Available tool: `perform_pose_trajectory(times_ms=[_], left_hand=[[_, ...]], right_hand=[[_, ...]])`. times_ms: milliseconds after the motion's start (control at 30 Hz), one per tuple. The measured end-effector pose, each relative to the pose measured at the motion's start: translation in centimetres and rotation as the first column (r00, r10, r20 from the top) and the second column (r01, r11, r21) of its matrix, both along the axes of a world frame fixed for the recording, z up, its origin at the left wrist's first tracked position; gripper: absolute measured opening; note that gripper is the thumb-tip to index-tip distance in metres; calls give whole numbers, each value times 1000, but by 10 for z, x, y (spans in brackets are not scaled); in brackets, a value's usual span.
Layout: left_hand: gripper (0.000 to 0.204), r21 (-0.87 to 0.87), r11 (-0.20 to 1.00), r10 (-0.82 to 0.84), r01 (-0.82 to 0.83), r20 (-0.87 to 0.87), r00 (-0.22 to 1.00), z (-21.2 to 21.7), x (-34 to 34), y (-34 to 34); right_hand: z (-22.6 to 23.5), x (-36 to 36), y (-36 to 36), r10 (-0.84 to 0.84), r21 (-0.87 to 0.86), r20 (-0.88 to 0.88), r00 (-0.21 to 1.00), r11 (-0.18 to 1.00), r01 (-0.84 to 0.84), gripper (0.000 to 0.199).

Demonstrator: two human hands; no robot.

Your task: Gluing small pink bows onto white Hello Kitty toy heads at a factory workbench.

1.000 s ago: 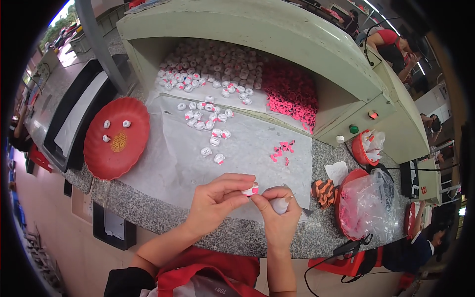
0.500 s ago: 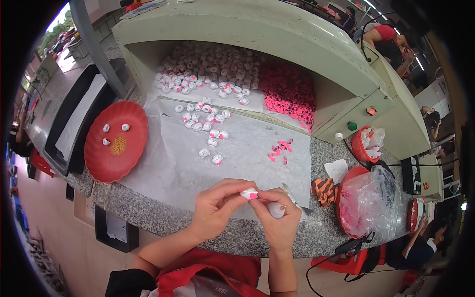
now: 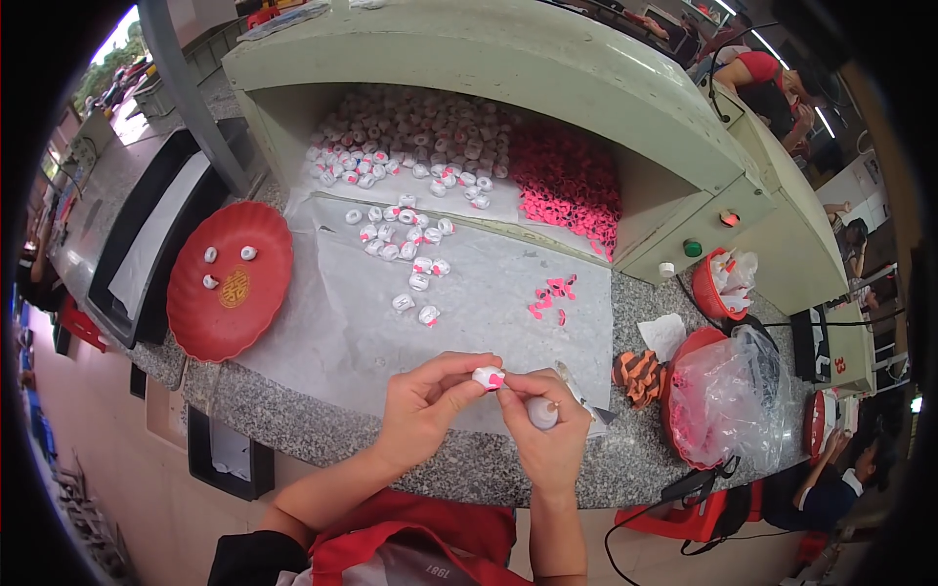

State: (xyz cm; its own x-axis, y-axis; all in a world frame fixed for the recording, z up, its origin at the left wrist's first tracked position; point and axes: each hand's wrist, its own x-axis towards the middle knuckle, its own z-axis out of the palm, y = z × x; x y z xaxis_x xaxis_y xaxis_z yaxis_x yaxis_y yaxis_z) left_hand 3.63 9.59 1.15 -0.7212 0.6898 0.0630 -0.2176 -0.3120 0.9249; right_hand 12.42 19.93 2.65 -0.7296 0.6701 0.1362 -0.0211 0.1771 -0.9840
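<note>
Above the front edge of the bench, my left hand (image 3: 420, 405) pinches a small white rounded piece (image 3: 488, 378) with a pink patch on its side. The thumb and index finger of my right hand (image 3: 549, 439) touch that piece from the right. Tucked in the same hand is a small whitish squeeze bottle (image 3: 543, 413) with a thin tip. Past my hands, several similar white pieces (image 3: 388, 251), some with pink patches, lie loose on the white sheet (image 3: 489, 293). A few small pink bits (image 3: 555, 296) lie to their right.
Behind stands a pale green open-fronted cabinet (image 3: 469, 59) holding heaped white pieces and a pink pile (image 3: 572, 190). A red scalloped plate (image 3: 230, 322) with three white pieces is at left. At right are an orange-black striped cloth (image 3: 640, 379) and a bag-filled red tray (image 3: 674, 430).
The white piece has turned in my fingers, so more of its white side faces up, and it has shifted slightly left. My right hand moved slightly left with the bottle.
</note>
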Motion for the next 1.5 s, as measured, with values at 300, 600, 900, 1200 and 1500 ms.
perform_pose_trajectory(times_ms=[300, 600, 900, 1200, 1500], left_hand=[[27, -36, 994, -89, 104, 291, 953, -5, -5, 3], [30, 16, 992, -115, 126, 529, 841, -15, -9, 9], [30, 59, 979, -187, 194, 640, 746, -7, 1, 23], [26, 69, 972, -215, 224, 647, 732, -16, 4, 29], [22, 117, 974, -220, 192, 676, 704, -8, -2, 18]], right_hand=[[-8, 9, 20, -9, 52, 46, 999, 999, 7, 11], [-30, 61, 130, -672, 780, 329, 663, 590, 210, 19], [-57, 20, 187, -797, 839, 519, 310, 543, -9, 27], [-3, 20, 63, -1, 239, 6, 1000, 971, -1, 8], [19, 41, 59, -274, 603, 22, 961, 770, 206, 14]])
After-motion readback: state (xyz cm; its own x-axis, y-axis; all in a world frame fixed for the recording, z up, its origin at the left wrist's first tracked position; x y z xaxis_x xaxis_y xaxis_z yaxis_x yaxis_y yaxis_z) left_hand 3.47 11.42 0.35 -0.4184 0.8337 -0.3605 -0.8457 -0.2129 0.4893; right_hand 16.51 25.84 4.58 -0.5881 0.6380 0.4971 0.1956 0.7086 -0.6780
